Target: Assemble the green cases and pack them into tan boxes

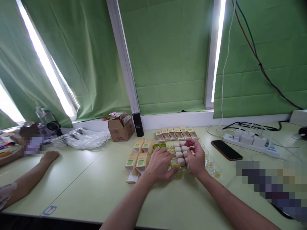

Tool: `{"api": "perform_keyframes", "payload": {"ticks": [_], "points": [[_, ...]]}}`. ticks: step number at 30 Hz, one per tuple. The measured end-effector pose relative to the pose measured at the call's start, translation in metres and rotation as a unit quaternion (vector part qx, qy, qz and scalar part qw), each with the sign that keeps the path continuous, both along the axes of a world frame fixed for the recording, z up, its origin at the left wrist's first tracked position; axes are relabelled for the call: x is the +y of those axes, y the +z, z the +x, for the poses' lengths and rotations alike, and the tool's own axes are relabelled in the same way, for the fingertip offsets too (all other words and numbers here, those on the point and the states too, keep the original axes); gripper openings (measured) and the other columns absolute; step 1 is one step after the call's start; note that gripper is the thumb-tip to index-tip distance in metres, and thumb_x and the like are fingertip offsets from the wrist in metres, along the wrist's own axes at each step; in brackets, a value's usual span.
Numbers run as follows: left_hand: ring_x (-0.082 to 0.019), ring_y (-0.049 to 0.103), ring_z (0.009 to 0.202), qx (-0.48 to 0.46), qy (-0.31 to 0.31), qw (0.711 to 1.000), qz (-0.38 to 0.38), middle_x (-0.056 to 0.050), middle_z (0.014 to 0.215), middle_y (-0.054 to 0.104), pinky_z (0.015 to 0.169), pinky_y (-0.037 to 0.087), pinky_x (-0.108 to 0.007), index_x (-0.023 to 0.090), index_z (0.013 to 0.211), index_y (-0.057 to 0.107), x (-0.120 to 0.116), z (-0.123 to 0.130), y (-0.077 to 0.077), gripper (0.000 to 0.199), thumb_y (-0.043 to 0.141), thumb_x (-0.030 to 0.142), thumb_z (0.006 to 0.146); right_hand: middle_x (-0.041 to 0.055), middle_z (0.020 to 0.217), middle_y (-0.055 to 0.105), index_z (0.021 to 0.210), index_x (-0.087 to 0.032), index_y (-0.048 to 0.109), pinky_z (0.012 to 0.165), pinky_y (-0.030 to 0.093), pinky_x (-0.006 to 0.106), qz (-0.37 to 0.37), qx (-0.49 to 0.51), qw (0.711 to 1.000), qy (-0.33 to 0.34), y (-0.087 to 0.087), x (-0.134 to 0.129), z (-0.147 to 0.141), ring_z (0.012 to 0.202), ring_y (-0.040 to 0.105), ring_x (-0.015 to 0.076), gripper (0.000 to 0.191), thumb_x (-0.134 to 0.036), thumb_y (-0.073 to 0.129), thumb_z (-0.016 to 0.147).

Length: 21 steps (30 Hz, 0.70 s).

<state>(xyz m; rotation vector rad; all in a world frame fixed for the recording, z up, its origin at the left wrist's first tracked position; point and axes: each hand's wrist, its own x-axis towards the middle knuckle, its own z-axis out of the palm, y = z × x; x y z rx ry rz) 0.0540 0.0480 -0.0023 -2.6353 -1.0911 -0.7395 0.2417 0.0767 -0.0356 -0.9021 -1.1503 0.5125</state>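
My left hand [161, 164] reaches over the middle of the table, its thumb beside a clear container with a green piece [177, 172]. Its fingers are bent over small yellow pieces [169, 149]; whether they grip one is hidden. My right hand [196, 158] is raised over rows of whitish rounded pieces [180, 161], thumb and forefinger curled together, with anything between them too small to tell. More green pieces [159, 145] lie behind my left hand. Cardboard boxes with green labels [141, 163] stand at the left, and a row of similar boxes [174, 134] at the back.
Clear containers [216, 171] lie right of my right hand, near a phone [226, 150] and a power strip [251, 143]. A carton [121, 127], a black cylinder [137, 124] and plastic-wrapped trays [87, 139] stand back left. Another person's arm [31, 180] rests far left.
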Motion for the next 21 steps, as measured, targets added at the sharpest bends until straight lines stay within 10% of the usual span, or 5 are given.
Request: {"api": "perform_keyframes", "payload": {"ticks": [10,21], "points": [[-0.03,0.06,0.097,-0.15,0.215,0.961,0.085,-0.009,0.091,0.076,0.085,0.042,-0.046,0.02,0.097,0.072,0.024,-0.021,0.031,0.02,0.052,0.015,0.096,0.0055,0.097,0.072,0.108,-0.021,0.067,0.08,0.051,0.038,0.009,-0.005,1.0,-0.015,0.001,-0.001,0.001,0.092,0.065,0.0239,0.034,-0.016,0.053,0.077],[-0.044,0.051,0.126,0.061,0.323,0.927,-0.182,-0.019,0.116,0.071,0.098,0.041,-0.052,0.02,0.126,0.07,0.124,-0.034,0.03,0.049,0.073,0.019,0.076,0.0068,0.096,0.071,0.102,-0.022,0.068,0.08,0.052,0.04,0.007,-0.032,0.999,-0.006,-0.002,-0.002,-0.002,0.089,0.064,0.0246,0.019,-0.023,0.056,0.087]]}}
